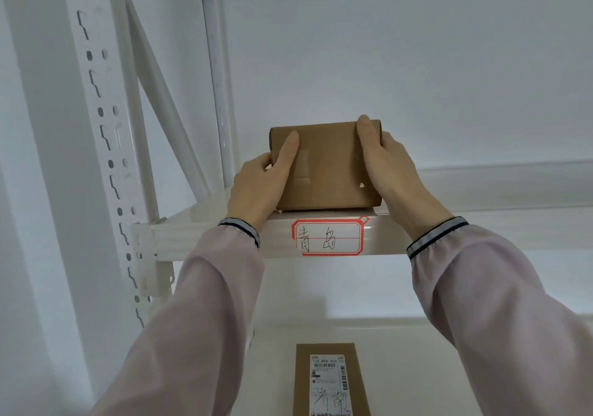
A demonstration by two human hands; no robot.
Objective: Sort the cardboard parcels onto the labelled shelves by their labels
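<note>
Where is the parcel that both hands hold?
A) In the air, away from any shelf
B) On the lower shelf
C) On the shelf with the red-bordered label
C: the parcel, gripped by the left hand and right hand, rests on the shelf just above the label.

White metal upper shelf (449,236) has a brown parcel (327,165) sitting at its front edge; the lower shelf (417,367) carries a labelled parcel (330,380).
</note>
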